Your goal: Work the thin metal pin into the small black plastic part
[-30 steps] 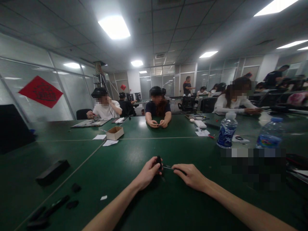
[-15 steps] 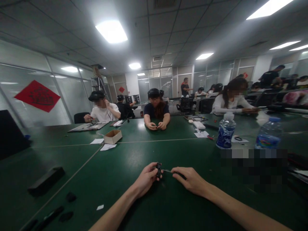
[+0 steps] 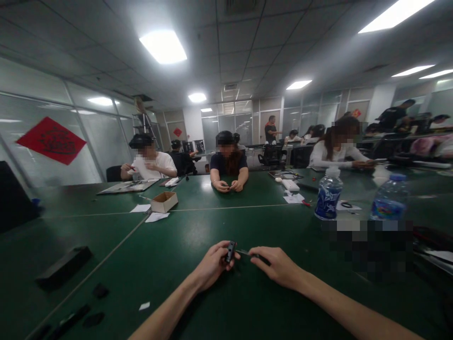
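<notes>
My left hand (image 3: 213,262) is closed around a small black oblong part (image 3: 230,251), held tilted above the green table with its long face showing. My right hand (image 3: 278,265) pinches a slim tool with a thin metal shaft (image 3: 243,252), which looks like a small screwdriver. Its shaft points left at the black part; whether the tip touches it I cannot tell. My right fingers partly hide the tool's handle.
Left on the green table (image 3: 187,283) lie a long black block (image 3: 64,267), several small black pieces (image 3: 101,290) and a white scrap (image 3: 144,306). Farther off are an open cardboard box (image 3: 164,202) and two bottles (image 3: 328,193). Other people sit across the table.
The black part has turned in my left hand, so its long face now shows more. My right hand has shifted slightly left. Across the table, a person at left now holds up white paper.
</notes>
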The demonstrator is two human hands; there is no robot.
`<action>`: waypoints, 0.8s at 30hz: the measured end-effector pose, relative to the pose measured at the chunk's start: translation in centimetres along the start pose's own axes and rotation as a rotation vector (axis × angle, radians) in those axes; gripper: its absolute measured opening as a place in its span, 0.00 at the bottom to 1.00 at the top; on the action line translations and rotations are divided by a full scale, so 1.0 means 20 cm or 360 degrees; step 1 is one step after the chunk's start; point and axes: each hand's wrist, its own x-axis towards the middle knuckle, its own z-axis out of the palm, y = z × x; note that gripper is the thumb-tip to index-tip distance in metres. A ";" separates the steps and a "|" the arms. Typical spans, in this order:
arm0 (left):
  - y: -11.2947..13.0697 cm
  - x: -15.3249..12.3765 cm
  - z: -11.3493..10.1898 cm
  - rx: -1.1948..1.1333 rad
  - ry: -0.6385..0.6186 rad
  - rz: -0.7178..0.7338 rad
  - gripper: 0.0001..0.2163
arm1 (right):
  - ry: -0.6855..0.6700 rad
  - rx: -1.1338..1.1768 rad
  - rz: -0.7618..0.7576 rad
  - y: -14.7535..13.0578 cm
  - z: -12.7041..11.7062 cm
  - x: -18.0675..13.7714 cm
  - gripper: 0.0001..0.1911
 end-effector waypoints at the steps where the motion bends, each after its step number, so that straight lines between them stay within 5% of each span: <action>1: 0.00 0.00 0.00 0.0007 0.0003 -0.0008 0.14 | -0.0053 -0.0016 -0.0061 -0.01 0.00 0.00 0.13; 4: 0.01 0.00 0.02 0.0050 -0.0020 0.0002 0.13 | -0.0036 -0.0062 -0.0030 -0.01 0.01 0.00 0.14; 10: -0.01 0.00 0.00 0.0044 -0.0031 0.0004 0.14 | 0.0332 -0.0051 0.0592 0.07 0.00 0.02 0.17; 13: -0.02 0.00 -0.01 0.0060 -0.0015 -0.0002 0.15 | 0.0302 0.0001 0.0504 0.05 -0.01 0.02 0.18; 18: -0.02 0.00 -0.01 0.0091 -0.0007 0.0029 0.14 | -0.0049 -0.0025 -0.0018 -0.01 0.02 0.00 0.14; 24: -0.02 0.00 0.00 0.0093 -0.0001 0.0043 0.15 | 0.0304 -0.0054 0.0463 0.04 0.01 0.02 0.16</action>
